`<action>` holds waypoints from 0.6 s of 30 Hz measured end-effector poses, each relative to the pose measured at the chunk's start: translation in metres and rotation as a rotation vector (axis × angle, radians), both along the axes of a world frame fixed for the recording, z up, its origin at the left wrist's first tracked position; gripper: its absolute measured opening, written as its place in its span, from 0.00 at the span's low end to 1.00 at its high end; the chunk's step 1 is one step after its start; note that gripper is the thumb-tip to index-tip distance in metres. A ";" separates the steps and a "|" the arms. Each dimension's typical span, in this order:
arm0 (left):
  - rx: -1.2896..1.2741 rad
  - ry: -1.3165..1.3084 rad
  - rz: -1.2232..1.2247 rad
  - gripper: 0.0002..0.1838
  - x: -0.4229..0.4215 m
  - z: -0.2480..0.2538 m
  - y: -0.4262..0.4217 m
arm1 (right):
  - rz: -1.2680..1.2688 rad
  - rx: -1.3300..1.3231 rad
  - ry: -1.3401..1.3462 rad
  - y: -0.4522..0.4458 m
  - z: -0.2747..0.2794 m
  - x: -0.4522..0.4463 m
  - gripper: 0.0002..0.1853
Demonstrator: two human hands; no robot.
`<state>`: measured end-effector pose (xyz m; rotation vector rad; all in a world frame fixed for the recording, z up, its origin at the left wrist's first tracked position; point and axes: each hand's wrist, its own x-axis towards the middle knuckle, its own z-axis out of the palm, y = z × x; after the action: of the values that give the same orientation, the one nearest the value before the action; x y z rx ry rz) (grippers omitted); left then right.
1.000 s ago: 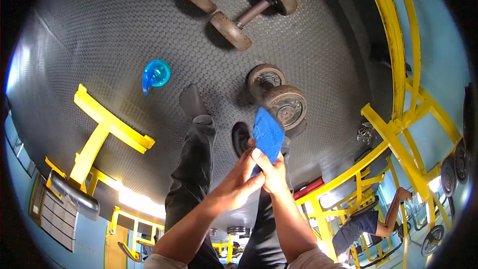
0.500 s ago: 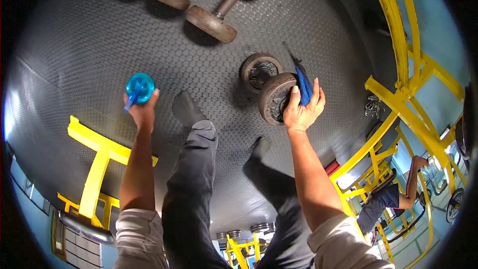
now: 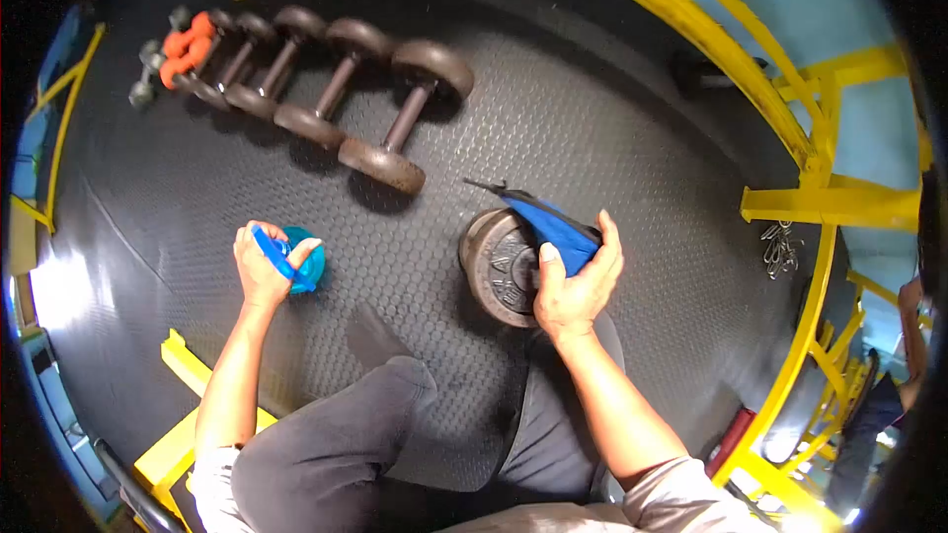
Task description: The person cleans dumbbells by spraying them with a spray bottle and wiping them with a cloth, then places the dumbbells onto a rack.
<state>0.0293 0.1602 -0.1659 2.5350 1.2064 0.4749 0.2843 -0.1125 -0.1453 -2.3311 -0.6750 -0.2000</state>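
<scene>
My left hand (image 3: 259, 268) is closed around a spray bottle (image 3: 311, 266) with a translucent turquoise body and a blue head. The bottle is above the floor, left of my feet. In my right hand (image 3: 576, 298) is a blue cloth (image 3: 558, 235) with black edging and a thin dark end trailing to the left. The hand and cloth are over a round-ended brown dumbbell (image 3: 499, 271) standing near my legs, and they cover part of its near face. Whether the cloth touches the dumbbell, I cannot tell. The dumbbell's handle is hidden.
Several brown dumbbells (image 3: 383, 166) lie in a row on the black rubber floor (image 3: 642, 355), with small orange dumbbells (image 3: 188, 47) at its far end. Yellow steel frames (image 3: 825, 205) stand on the right, another yellow frame (image 3: 188, 439) at lower left. A person is at the right edge.
My view has tilted up, showing more of the dumbbell row. My body is lower, with knees bent. Both hands still hold the bottle and cloth; the cloth now reaches over the dumbbell's top.
</scene>
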 end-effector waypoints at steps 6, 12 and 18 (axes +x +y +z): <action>-0.332 -0.442 -0.110 0.18 0.059 0.126 -0.010 | 0.035 0.148 0.121 -0.015 -0.004 0.008 0.28; -0.682 -0.456 -0.418 0.17 0.094 0.278 -0.057 | 0.024 0.393 0.441 -0.048 0.007 0.040 0.23; -0.417 -0.267 -0.469 0.17 0.123 0.274 -0.093 | -0.127 0.800 0.767 -0.115 0.058 0.051 0.21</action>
<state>0.1522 0.0673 0.1084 2.2015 0.5210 0.3808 0.3354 -0.2276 -0.0875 -1.4887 -0.0257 0.3130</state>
